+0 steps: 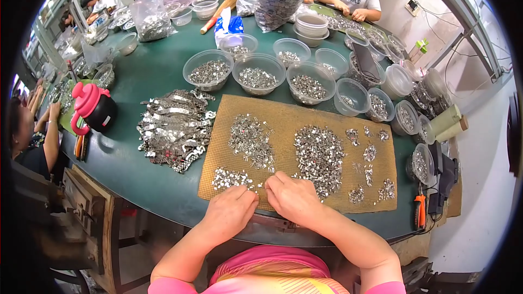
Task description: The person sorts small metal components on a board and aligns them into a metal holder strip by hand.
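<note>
Clock centre: the meeting point of the two hands, with twelve o'clock straight ahead.
Left hand (230, 209): fingers curled against the thumb at the near edge of the mat; whether a piece is pinched there cannot be told.
Right hand (293, 198): curled likewise, just beside the left, fingertips turned inward; its hold is hidden too.
Pale metal chips (229, 178): a loose scatter at ten o'clock, just beyond the left hand's knuckles.
Metal pins (250, 141): a spread pile at twelve, near the right hand's fingers.
Dense metal pile (318, 158): at two, just past the right hand.
Small clusters (386, 190): several, around half past two to three.
Tan textured mat (283, 121): lies under all these pieces.
Green tabletop (122, 166): carries the mat, with silvery linked strips (174, 130) and a black mug (102, 111) with a pink lid at ten.
Clear plastic bowls (257, 79): filled with metal parts, from twelve round to three.
Orange-handled pliers (419, 212): at three, near the table edge.
Room: co-workers sit at eleven and one; a pale wall (474, 185) stands at three.
</note>
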Action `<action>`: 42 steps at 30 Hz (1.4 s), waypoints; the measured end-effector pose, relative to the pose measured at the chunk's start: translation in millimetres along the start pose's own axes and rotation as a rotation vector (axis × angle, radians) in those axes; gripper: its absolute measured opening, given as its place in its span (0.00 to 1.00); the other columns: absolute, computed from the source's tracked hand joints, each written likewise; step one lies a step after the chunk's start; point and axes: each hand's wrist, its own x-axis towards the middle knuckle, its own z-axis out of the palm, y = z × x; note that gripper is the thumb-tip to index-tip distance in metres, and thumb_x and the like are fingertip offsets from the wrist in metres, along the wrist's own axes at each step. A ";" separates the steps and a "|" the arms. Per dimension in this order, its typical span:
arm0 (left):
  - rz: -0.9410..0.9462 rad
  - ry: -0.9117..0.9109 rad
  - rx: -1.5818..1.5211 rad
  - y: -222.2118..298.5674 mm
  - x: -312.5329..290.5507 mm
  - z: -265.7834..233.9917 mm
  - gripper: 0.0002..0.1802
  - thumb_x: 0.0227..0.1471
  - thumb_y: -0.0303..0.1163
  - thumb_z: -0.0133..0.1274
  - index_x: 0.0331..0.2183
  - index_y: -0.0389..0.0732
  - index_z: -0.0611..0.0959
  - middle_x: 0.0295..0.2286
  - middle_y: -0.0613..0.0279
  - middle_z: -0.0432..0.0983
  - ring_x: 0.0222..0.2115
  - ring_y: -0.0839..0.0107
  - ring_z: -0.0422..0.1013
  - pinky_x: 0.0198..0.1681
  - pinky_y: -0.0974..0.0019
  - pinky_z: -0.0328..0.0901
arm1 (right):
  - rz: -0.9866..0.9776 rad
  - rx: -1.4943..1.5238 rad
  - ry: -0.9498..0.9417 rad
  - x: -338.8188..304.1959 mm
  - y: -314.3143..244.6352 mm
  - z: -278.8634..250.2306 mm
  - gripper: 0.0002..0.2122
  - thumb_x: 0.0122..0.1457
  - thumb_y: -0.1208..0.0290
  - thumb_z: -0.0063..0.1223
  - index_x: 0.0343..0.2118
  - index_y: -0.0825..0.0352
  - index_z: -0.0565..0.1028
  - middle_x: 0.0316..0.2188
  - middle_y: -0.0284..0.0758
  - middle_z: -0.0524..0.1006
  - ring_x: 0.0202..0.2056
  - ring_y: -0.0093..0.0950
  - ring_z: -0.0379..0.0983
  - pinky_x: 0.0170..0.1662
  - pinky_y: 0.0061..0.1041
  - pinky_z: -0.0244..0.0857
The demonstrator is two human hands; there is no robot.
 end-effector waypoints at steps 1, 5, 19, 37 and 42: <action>0.007 -0.002 -0.008 0.1 -0.3 -0.3 0.05 0.52 0.27 0.62 0.30 0.41 0.80 0.25 0.60 0.73 0.27 0.57 0.74 0.31 0.56 0.70 | -0.015 0.012 0.013 -1.9 1.8 -1.7 0.05 0.63 0.69 0.56 0.36 0.64 0.76 0.30 0.37 0.76 0.26 0.39 0.79 0.28 0.37 0.73; -0.010 0.018 -0.029 -1.2 -3.5 -6.7 0.05 0.53 0.25 0.61 0.32 0.40 0.80 0.27 0.58 0.73 0.29 0.55 0.74 0.32 0.55 0.69 | -0.039 0.071 0.123 -21.4 6.5 -25.6 0.04 0.61 0.72 0.58 0.35 0.64 0.75 0.30 0.36 0.76 0.27 0.38 0.79 0.28 0.36 0.72; 0.286 0.000 -0.302 40.5 6.9 20.6 0.11 0.49 0.23 0.64 0.35 0.39 0.80 0.32 0.59 0.74 0.34 0.59 0.72 0.38 0.58 0.69 | -0.030 0.017 0.132 -109.5 -1.1 -42.1 0.10 0.52 0.77 0.63 0.37 0.67 0.74 0.38 0.37 0.77 0.43 0.38 0.78 0.48 0.35 0.72; 0.215 0.052 -0.259 23.3 -0.9 1.4 0.11 0.47 0.19 0.64 0.36 0.38 0.83 0.34 0.59 0.78 0.35 0.58 0.75 0.37 0.60 0.71 | 0.024 0.081 0.216 -103.8 -6.2 -31.5 0.08 0.55 0.74 0.64 0.37 0.65 0.77 0.38 0.36 0.79 0.43 0.36 0.79 0.48 0.34 0.71; -0.062 0.220 -0.192 -6.8 -16.4 -12.2 0.08 0.50 0.19 0.63 0.36 0.37 0.84 0.31 0.57 0.80 0.31 0.59 0.77 0.35 0.61 0.71 | 0.069 0.010 0.151 -104.8 -3.3 -45.7 0.08 0.53 0.71 0.67 0.32 0.63 0.78 0.34 0.34 0.79 0.39 0.34 0.80 0.44 0.34 0.73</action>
